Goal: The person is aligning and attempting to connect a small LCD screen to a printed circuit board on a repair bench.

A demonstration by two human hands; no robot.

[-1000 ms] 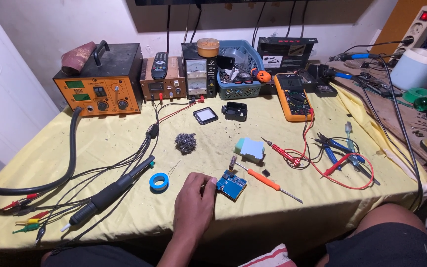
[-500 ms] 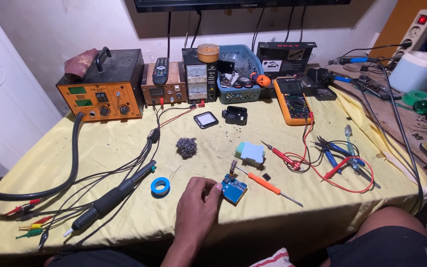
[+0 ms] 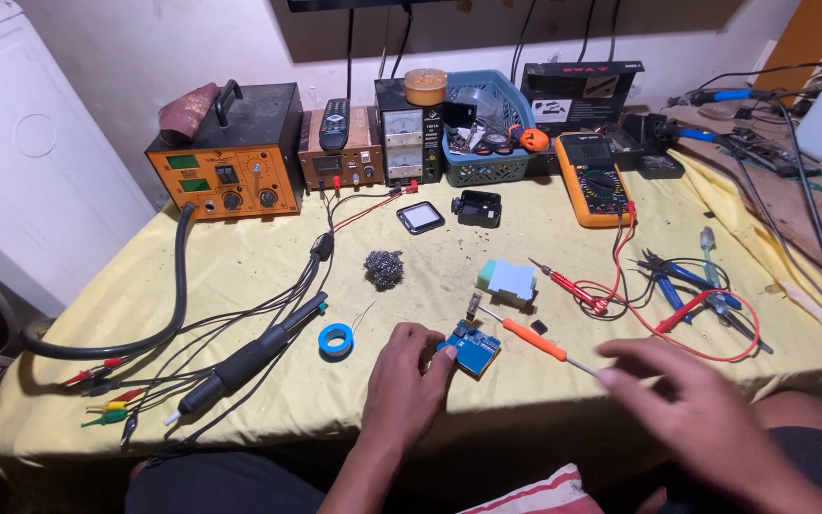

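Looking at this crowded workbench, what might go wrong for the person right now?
The left hand only lightly pins the small blue circuit board, so it might slide if nudged. The right hand is blurred beside the orange screwdriver, whose thin tip could poke fingers or roll away. The red test leads loop nearby and may snag a wrist, possibly dragging the yellow meter.

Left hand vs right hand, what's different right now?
The left hand is sharp and rests its fingertips on the blue circuit board; the right hand is motion-blurred, touching no board, its fingertips by the tip of the orange screwdriver. Both are bare, above the yellow tablecloth.
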